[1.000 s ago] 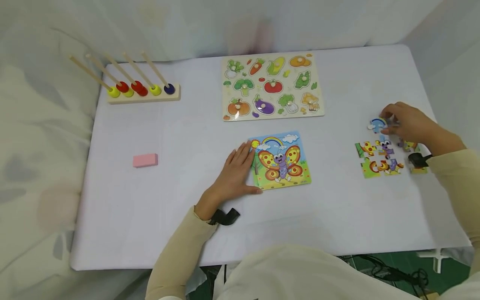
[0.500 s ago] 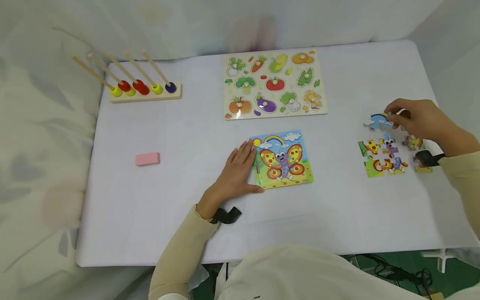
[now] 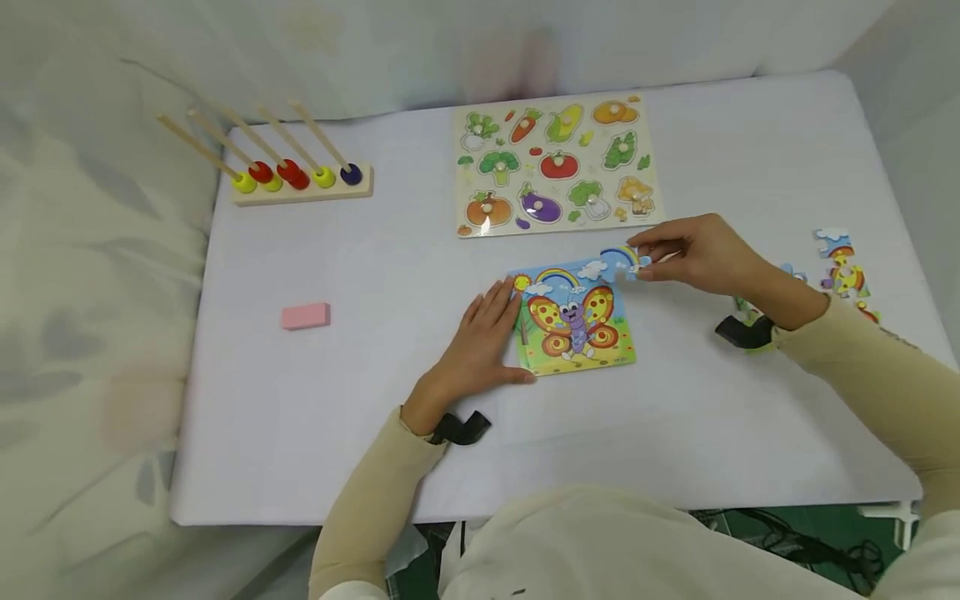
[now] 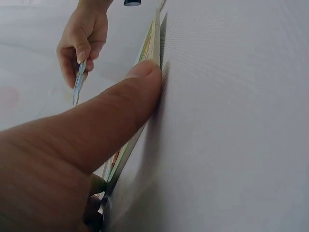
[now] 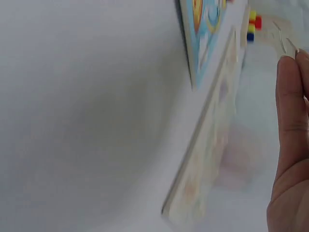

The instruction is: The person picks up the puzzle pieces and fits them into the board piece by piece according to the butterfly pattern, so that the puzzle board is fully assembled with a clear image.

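A butterfly picture board (image 3: 558,346) lies on the white table in the middle of the head view. My left hand (image 3: 480,346) rests flat at its left side, fingers straight along the edge and thumb at the lower left corner. My right hand (image 3: 701,254) pinches a blue jigsaw piece (image 3: 619,262) with a rainbow on it, over the board's upper right corner. In the left wrist view the jigsaw piece (image 4: 79,82) is seen edge-on between the right thumb and fingers, raised above the board. The right wrist view shows the straight fingers (image 5: 291,104) at its right edge.
Other jigsaw pieces (image 3: 846,271) lie at the right, some hidden under the right forearm. A vegetable peg puzzle (image 3: 551,167) lies behind the board. A bead stacker (image 3: 300,187) with upright sticks stands at the back left. A pink block (image 3: 306,316) sits at the left.
My right hand has lifted the rainbow jigsaw piece from the group at the right and carried it left, over the butterfly board. My left hand stays on the board's edge.
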Motion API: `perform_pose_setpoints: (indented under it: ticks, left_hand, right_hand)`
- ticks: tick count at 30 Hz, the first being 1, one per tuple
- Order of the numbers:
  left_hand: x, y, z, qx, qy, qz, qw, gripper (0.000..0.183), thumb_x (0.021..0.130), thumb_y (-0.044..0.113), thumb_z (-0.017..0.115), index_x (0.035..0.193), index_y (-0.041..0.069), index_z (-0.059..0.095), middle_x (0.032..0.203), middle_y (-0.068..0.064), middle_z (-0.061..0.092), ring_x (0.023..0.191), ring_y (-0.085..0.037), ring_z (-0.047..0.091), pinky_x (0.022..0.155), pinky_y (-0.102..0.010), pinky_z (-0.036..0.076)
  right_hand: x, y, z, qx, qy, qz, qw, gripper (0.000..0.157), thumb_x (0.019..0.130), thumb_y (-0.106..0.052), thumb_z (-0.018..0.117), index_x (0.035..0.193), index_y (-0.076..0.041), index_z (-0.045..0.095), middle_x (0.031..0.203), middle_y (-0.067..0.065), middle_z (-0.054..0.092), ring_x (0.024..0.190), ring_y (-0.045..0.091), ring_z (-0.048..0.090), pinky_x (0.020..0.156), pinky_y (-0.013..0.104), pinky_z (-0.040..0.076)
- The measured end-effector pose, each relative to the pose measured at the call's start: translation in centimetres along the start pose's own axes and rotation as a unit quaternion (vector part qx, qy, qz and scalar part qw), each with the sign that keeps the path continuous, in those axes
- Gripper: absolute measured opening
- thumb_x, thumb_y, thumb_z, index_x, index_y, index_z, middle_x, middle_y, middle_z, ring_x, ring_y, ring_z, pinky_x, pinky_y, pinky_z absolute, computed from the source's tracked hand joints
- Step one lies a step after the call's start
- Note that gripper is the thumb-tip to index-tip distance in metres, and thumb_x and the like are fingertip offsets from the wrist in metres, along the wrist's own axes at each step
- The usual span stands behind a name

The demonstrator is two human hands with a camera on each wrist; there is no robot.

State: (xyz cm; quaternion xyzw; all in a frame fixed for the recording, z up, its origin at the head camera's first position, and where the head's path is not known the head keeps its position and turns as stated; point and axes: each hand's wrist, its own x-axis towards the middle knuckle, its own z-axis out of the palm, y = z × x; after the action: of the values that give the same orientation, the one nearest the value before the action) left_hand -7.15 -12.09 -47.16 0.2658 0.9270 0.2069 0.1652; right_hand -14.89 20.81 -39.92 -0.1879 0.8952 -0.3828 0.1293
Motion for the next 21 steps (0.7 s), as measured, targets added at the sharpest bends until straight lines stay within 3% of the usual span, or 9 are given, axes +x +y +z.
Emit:
perform_pose_setpoints:
  ticks: [7,14,21]
  left_hand:
    - [0.2,0.2,0.1,-0.001,0.003,-0.005,1.0000,0.123,0.068,0.062,0.077,0.155,0.007,0.009,0.163,-0.006,-0.008,0.150,-0.020,-0.008,0.122,-0.043,0.002]
    - [0.3,0.0,0.2,0.003,0.003,0.003,1.0000,0.122,0.069,0.063,0.075,0.155,0.008,0.008,0.163,-0.005,-0.009,0.150,-0.020,-0.010,0.122,-0.043,0.001]
    - [0.3,-0.2,0.2,0.007,-0.001,0.000,1.0000,0.122,0.070,0.064,0.074,0.155,0.007,0.008,0.163,-0.006,-0.008,0.150,-0.020,-0.009,0.122,-0.043,0.001]
  right_hand:
    - [2.4,-0.6,4.0,0.014,-0.083,-0.035,0.996,0.034,0.079,-0.012,0.079,0.112,-0.007,0.072,0.097,0.005,0.074,0.078,0.001,0.066,0.069,0.012,0.051]
    - [3.4,0.1,5.9,-0.017,-0.069,-0.047,0.996,0.034,0.081,-0.017,0.077,0.113,-0.008,0.071,0.091,0.002,0.072,0.075,0.009,0.061,0.065,0.015,0.048]
    - [3.8,-0.1,6.7,-0.056,-0.071,-0.060,0.994,0.037,0.081,-0.019,0.077,0.115,-0.007,0.070,0.090,0.002,0.070,0.072,0.012,0.052,0.060,0.020,0.041]
